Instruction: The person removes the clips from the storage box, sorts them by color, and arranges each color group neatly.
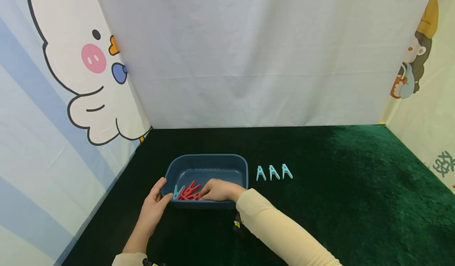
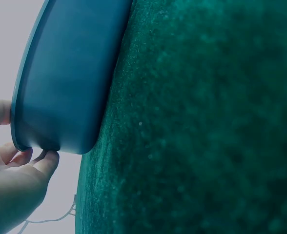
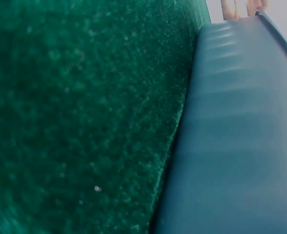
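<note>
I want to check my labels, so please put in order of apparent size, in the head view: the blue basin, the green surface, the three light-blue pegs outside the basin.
1. Green surface
2. Blue basin
3. Light-blue pegs: all three look alike, so I leave them unranked.

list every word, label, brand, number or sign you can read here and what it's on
No text reads clearly.
Gray marking on the cream wall cloth: perhaps a written character, cut off at the picture's edge, unreadable.
Black wrist device: too small to tell.
Blue plastic bin, red clothespins, light-blue clothespins: no lettering visible.
</note>
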Motion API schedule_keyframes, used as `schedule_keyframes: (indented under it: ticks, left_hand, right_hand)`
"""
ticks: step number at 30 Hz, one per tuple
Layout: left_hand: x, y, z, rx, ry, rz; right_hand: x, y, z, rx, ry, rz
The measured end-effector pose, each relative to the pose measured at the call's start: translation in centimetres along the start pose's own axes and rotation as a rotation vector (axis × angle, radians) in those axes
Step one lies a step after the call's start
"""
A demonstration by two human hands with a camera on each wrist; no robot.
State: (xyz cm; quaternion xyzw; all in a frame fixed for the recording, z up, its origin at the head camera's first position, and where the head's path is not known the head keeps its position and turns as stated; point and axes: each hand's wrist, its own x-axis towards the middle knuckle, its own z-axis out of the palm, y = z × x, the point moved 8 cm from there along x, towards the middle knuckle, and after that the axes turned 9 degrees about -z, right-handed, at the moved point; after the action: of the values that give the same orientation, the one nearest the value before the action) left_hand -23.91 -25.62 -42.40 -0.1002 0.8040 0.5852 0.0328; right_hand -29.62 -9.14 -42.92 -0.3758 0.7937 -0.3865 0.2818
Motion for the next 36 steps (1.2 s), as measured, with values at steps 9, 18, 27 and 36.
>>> schedule_keyframes:
  ticks: [9,18,27,36]
  left_hand:
    - [0.2,-0.1,0.1,-0.006,0.006,-0.006]
    - [0.3,-0.1,0.1,-0.019,0.006,-0.007]
    - [0.4,-0.2,0.1,-0.021,0.007,-0.01]
    - [0.4,-0.2,0.1,-0.021,0.0,0.004]
  right_hand:
    - [-0.2,0.1,-0.1,0.003,-0.021,0.0]
    - [-0.5,-0.3,-0.8,0.052,0.061,-0.038]
    - [-1.3,-0.2,-2.3,0.206,0.148,-0.016]
    - [-2.4,0.1,-3.9,0.358,0.187,-0.018]
